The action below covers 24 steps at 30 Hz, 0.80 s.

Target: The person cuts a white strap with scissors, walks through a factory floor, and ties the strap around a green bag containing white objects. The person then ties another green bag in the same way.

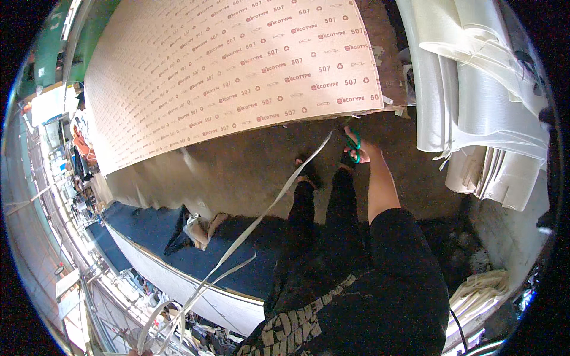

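My right hand (358, 148) reaches down toward the floor and grips green-handled scissors (354, 141) at the near edge of a large tan printed sheet (225, 71). A long narrow white strip (267, 213) runs from just beside the scissors down to the lower left. There it loops and gathers at a sliver of my left hand (135, 352) on the bottom edge, which seems to hold it. My feet in black sandals (309, 172) stand on the brown floor just below the sheet's edge.
Rolls and folds of white sheet material (475, 89) lean at the right. A dark blue surface with a white edge (154, 237) lies at the lower left, with a crumpled light object (199, 228) on it. A stack of pale strips (481, 296) sits at the lower right.
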Tool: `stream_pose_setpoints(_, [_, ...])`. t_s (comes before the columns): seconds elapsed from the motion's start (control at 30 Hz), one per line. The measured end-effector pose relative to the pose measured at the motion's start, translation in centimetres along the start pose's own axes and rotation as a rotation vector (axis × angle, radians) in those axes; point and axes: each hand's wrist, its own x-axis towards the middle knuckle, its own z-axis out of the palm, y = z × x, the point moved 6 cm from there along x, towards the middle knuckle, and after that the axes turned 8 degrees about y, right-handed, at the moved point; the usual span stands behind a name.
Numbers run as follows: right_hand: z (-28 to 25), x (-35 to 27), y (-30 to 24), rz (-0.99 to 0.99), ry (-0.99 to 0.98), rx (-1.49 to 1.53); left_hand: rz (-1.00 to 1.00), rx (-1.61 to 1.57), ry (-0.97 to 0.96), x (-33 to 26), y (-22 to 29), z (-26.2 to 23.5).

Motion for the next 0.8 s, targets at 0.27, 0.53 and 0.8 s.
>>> stream_pose_setpoints(0.27, [-0.3, -3.8, 0.7, -0.283, 0.206, -0.168, -0.156, 0.048, -0.038, -0.5, -5.3, 1.0])
stream_pose_setpoints(0.53, [-1.0, -24.9, -1.9, -0.437, 0.014, -0.893, -0.479, 0.161, -0.299, -3.5, -21.1, 10.5])
stream_pose_setpoints(0.8, [-7.7, -52.1, -9.4, -0.543, 0.165, -0.517, -0.82, -0.012, -1.361, -20.4, -36.7, 36.5])
